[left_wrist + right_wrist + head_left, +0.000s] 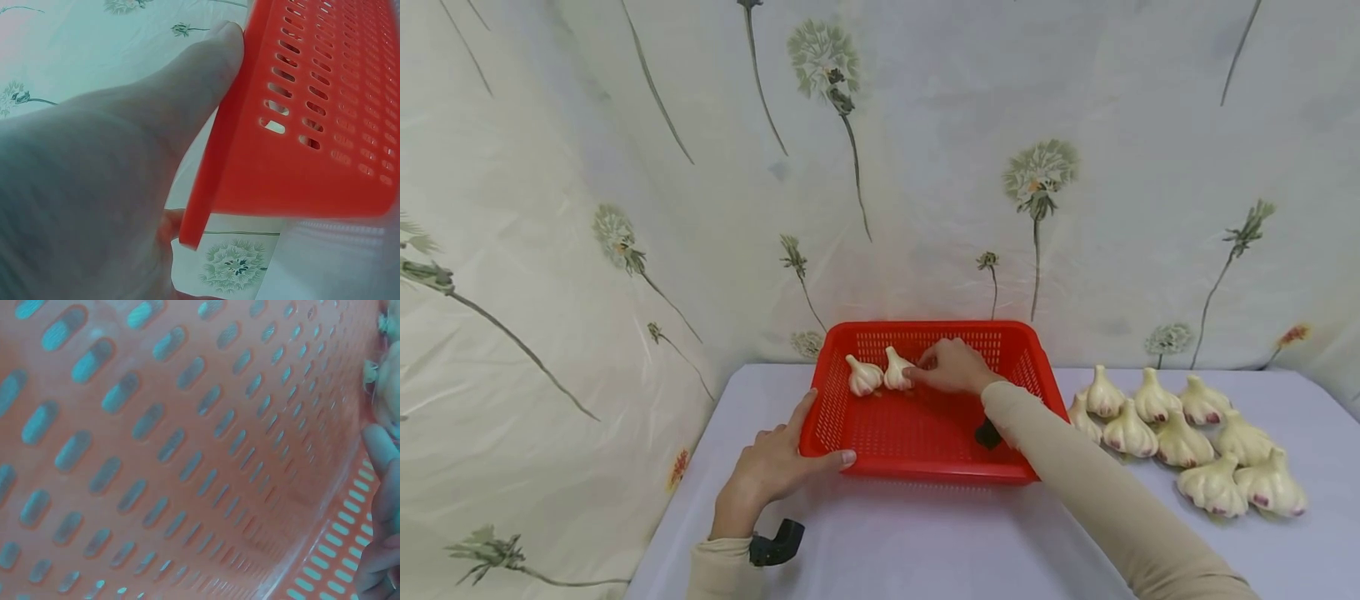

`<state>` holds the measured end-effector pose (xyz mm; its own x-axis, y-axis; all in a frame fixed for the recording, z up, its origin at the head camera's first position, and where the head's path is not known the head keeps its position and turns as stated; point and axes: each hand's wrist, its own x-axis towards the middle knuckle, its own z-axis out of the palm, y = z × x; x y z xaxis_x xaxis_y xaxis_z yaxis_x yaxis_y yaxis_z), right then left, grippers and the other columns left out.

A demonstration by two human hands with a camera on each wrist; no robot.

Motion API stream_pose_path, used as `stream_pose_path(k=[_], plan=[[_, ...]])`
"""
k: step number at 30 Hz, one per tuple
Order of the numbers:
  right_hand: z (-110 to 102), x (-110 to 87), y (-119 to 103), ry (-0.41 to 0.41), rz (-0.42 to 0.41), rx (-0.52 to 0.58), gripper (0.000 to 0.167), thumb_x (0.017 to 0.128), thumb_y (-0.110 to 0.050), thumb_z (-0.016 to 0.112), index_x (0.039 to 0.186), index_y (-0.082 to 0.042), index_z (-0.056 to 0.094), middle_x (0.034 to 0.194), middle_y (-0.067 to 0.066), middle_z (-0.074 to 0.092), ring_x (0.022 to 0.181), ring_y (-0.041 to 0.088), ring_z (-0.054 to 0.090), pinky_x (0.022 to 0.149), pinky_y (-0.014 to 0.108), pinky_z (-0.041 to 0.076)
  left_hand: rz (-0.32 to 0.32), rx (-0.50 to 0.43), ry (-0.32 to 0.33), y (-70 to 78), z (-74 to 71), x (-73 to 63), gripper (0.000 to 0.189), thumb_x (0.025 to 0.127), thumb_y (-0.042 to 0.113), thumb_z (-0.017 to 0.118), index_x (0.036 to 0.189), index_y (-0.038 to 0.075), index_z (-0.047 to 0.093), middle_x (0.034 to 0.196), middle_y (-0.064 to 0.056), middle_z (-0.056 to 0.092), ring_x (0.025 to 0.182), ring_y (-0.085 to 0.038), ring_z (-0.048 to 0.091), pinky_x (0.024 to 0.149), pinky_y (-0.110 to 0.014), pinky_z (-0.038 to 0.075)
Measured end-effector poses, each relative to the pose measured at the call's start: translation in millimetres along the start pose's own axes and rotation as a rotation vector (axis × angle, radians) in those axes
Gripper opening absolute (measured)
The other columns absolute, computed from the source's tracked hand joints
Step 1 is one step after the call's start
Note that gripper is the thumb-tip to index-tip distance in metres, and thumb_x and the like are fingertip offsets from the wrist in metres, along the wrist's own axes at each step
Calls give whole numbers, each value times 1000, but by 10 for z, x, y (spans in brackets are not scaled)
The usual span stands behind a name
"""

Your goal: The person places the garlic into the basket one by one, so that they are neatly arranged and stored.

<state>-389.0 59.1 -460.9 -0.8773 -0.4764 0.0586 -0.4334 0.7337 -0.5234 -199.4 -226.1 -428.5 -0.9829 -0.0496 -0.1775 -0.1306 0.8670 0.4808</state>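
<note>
A red plastic basket with slotted walls stands on the table. Inside, toward the back left, are two whitish garlic bulbs, one garlic bulb beside another garlic bulb, stems up. My right hand reaches into the basket, its fingertips at the right side of the second bulb, seeming to pinch it; part of that contact is hidden. In the right wrist view, a fingertip meets a bulb at the edge. My left hand spans the basket's front left corner, thumb along the front rim, fingers extended along the left side.
Several more garlic bulbs stand grouped on the table to the right of the basket. A pale cloth covers the table. Behind and at left hangs a dandelion-print curtain. A black wrist device is on the left wrist.
</note>
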Motion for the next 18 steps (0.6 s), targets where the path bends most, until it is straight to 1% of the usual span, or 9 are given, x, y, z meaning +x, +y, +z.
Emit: stream_pose_path(k=[2, 5, 7, 9, 13, 16, 18], plan=[[4, -3, 3, 10, 10, -3, 40, 97, -51, 74, 97, -13, 86, 62, -5, 65, 56, 12, 50, 53, 28, 40, -3, -1, -2, 2, 3, -5, 115, 74, 83, 72, 168, 35, 27, 137, -17, 65, 115, -37, 60, 79, -53, 62], [-16, 2, 1, 37, 31, -10, 41, 99, -51, 71, 87, -14, 85, 54, -4, 53, 51, 12, 45, 49, 27, 35, -6, 0, -4, 15, 3, 5, 115, 74, 83, 72, 168, 35, 27, 138, -17, 64, 115, -38, 60, 79, -53, 62], [-41, 2, -6, 64, 39, -18, 41, 101, -48, 69, 81, -14, 84, 52, -4, 48, 49, 12, 42, 47, 28, 33, -5, -2, -6, 27, 2, 14, 115, 74, 83, 72, 168, 36, 27, 139, -18, 64, 115, -38, 60, 80, -54, 62], [-72, -9, -11, 89, 27, -33, 40, 104, -41, 67, 78, -14, 81, 52, -4, 46, 48, 12, 41, 47, 27, 33, -3, -4, -8, 38, 7, 20, 115, 74, 84, 72, 168, 36, 27, 140, -18, 64, 115, -38, 60, 80, -54, 62], [-228, -94, -87, 95, -11, -53, 42, 106, -30, 65, 69, -12, 76, 52, -5, 44, 47, 12, 38, 46, 27, 30, -4, -8, -12, 40, 7, 7, 115, 74, 83, 72, 168, 36, 27, 140, -18, 64, 115, -38, 60, 79, -53, 62], [-414, -186, -157, 70, -26, -62, 51, 105, -34, 66, 58, -14, 67, 51, -6, 42, 46, 12, 37, 46, 26, 29, -11, -10, -15, 31, 0, -12, 116, 74, 83, 73, 169, 34, 27, 140, -18, 64, 116, -39, 60, 80, -54, 62], [-552, -246, -184, 64, -38, -72, 55, 104, -39, 67, 54, -18, 60, 51, -6, 42, 47, 11, 35, 47, 26, 28, -14, -12, -16, 26, -7, -21, 117, 74, 83, 73, 169, 33, 27, 139, -18, 64, 115, -39, 60, 79, -55, 62]])
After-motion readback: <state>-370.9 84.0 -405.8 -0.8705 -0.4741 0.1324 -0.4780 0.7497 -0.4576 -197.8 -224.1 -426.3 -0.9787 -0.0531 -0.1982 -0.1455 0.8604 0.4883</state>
